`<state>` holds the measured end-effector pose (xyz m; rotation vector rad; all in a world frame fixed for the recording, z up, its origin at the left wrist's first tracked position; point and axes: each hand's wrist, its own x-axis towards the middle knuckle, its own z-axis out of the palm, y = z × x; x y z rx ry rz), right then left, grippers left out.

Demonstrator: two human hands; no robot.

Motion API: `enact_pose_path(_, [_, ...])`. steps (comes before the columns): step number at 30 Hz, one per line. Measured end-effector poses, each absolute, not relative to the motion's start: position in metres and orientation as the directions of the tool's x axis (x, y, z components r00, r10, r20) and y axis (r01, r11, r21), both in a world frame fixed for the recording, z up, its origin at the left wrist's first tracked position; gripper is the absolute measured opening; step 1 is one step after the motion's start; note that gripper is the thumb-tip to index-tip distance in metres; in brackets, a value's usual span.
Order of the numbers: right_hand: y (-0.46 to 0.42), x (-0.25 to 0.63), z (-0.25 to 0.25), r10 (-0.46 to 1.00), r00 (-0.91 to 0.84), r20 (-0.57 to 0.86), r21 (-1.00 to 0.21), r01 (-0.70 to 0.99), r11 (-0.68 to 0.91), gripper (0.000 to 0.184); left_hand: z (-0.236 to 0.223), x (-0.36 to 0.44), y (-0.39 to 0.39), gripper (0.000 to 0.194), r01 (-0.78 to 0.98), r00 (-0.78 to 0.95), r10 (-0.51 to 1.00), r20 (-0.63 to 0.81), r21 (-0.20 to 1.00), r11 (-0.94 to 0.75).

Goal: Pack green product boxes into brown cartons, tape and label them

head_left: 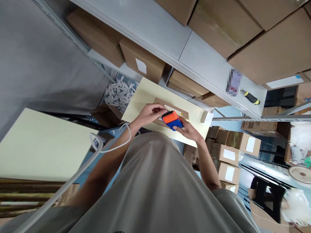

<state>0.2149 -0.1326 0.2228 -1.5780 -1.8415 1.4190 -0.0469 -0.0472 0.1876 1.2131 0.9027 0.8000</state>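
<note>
My right hand (188,129) is closed around a boxy orange-and-blue handheld tool (172,119) with a black edge on its left side. The tool is held over a flat brown cardboard box (183,113) with a white label, lying on a pale yellow board. My left hand (153,114) is beside the tool's black end, thumb and fingers pinched together. What sits between those fingertips is too small to make out. Part of the cardboard box is hidden behind my hands and the tool.
A grey shelf (167,53) with cardboard boxes runs behind the board (136,97). On it lies a yellow-and-black handled tool (252,97). A white cable (73,176) passes by my left arm. Labelled boxes (229,154) are stacked at right; another pale tabletop (43,145) stands at left.
</note>
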Motion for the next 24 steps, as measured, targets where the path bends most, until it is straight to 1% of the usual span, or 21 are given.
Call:
enact_pose_path(5, [-0.128, 0.209, 0.236, 0.854, -0.307, -0.42, -0.764, 0.628, -0.15, 0.064, 0.18, -0.044, -0.058, 0.044, -0.048, 0.331, 0.94, -0.089, 0.993, 0.111])
enact_pose_path(9, [-0.121, 0.205, 0.244, 0.825, -0.277, -0.493, -0.728, 0.65, -0.217, 0.067, 0.162, -0.038, -0.072, 0.036, -0.035, 0.184, 0.977, -0.106, 0.993, 0.115])
enact_pose_path(11, [-0.118, 0.208, 0.253, 0.777, -0.303, -0.551, -0.715, 0.652, -0.252, 0.066, 0.152, -0.043, -0.074, 0.036, -0.052, 0.095, 0.984, -0.149, 0.987, 0.155])
enact_pose_path(14, [-0.113, 0.22, 0.27, 0.704, -0.304, -0.642, -0.656, 0.693, -0.3, 0.065, 0.137, -0.06, -0.068, 0.041, -0.14, -0.039, 0.968, -0.247, 0.961, 0.24])
enact_pose_path(15, [-0.11, 0.225, 0.275, 0.691, -0.288, -0.662, -0.634, 0.708, -0.311, 0.064, 0.132, -0.066, -0.064, 0.043, -0.181, -0.05, 0.956, -0.288, 0.944, 0.275])
enact_pose_path(17, [-0.099, 0.234, 0.283, 0.678, -0.257, -0.689, -0.593, 0.737, -0.323, 0.064, 0.123, -0.074, -0.058, 0.045, -0.271, -0.019, 0.928, -0.371, 0.896, 0.352])
enact_pose_path(20, [-0.073, 0.243, 0.284, 0.648, -0.237, -0.724, -0.532, 0.789, -0.306, 0.064, 0.114, -0.072, -0.054, 0.041, -0.378, 0.039, 0.877, -0.478, 0.806, 0.456])
enact_pose_path(24, [-0.036, 0.251, 0.269, 0.597, -0.261, -0.758, -0.496, 0.825, -0.269, 0.069, 0.108, -0.062, -0.052, 0.033, -0.422, 0.021, 0.825, -0.565, 0.743, 0.519])
